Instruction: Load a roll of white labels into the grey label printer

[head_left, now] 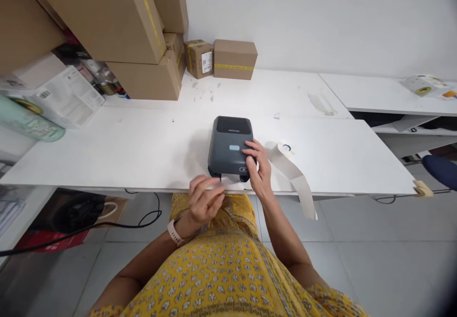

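A dark grey label printer (pixel 228 157) with a black top panel and a small light-blue patch stands near the front edge of the white table. My right hand (pixel 260 167) holds its right side, fingers over the top and thumb at the front corner. Just below the printer's front, my left hand (pixel 205 198) hovers at the table edge with fingers loosely bent and apart; its fingertips are blurred. Nothing shows clearly in it. To the right of the printer sits a roll of white label paper (pixel 285 151), its loose strip hanging over the front edge.
Cardboard boxes (pixel 103 22) are stacked at the back left, with two smaller ones (pixel 235 60) by the wall. A green bottle (pixel 32 119) and clear packaging (pixel 67 93) lie far left. A black cable (pixel 143 222) runs below the table. A blue seat (pixel 441 169) is at right.
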Available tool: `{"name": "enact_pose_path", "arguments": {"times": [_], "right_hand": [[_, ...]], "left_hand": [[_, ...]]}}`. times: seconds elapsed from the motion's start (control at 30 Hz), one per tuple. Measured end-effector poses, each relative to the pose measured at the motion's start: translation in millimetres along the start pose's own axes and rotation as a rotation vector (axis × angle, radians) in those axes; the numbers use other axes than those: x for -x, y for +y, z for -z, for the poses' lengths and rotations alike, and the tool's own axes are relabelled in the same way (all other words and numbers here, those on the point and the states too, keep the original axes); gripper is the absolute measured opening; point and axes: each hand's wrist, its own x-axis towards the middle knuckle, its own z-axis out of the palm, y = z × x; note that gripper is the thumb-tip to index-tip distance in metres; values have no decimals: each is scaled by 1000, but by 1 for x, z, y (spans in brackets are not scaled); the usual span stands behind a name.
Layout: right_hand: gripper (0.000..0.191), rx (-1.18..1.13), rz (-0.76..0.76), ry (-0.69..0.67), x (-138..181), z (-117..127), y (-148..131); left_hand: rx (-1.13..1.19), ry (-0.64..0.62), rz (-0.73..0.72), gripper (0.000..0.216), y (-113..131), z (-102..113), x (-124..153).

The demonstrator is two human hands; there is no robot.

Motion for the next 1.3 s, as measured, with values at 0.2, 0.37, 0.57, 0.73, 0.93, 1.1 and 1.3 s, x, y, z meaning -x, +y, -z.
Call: {"name": "enact_pose_path", "arguments": {"times": [0.2,0.37,0.57,0.73,0.93,1.1,1.3], "right_hand": [[81,-183,-509,1,43,-4,27],[90,-394,-674,-72,47,-14,36],[83,-283,-600,-15,47,-19,26],[86,-291,-592,-62,47,-17,30],[85,-295,-570,-19,48,-19,35],[86,-267,-565,-57,48,-20,37],[81,-244,-532,-30,46,-17,31]], "left_hand": [[271,-79,773,66,-20,-26,-19],[560,-246,945,70,-36,-43,-19],[550,-195,947,69,-36,-41,-20],[398,-5,1009,47,-9,-17,6],[716,-440,1278,47,20,-17,6],[896,-404,1463,40,22,-41,-13],[836,-393,1350,45,20,-41,-6]]}}
